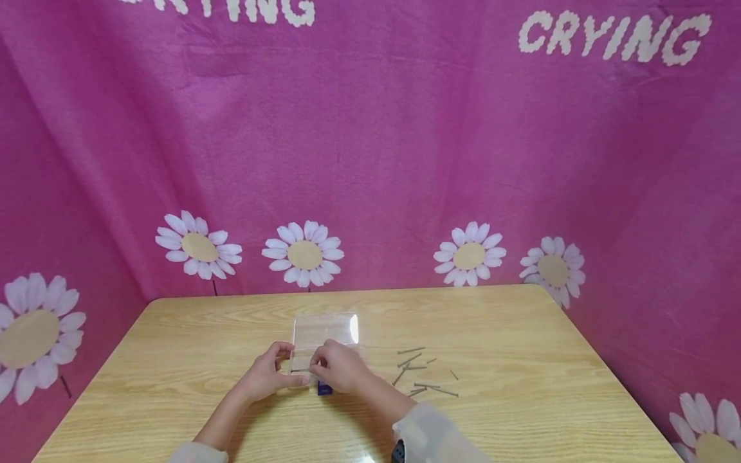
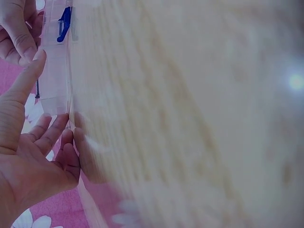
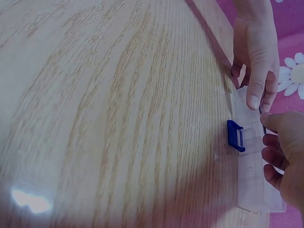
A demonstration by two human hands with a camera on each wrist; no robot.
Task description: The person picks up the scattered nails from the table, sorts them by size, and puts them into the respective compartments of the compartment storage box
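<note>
A clear plastic box stands on the table with its transparent lid raised at the back. On its front a blue latch hangs down. My left hand holds the box's left end, thumb toward the front and fingers at the side and back. Over the box's open top, my right hand pinches a thin dark nail, which lies roughly level and points left. Part of the nail is hidden behind the fingers, as is much of the box's inside.
Several loose grey nails of different lengths lie scattered on the wooden table to the right of the box. A pink curtain with white flowers hangs behind the table and at its sides.
</note>
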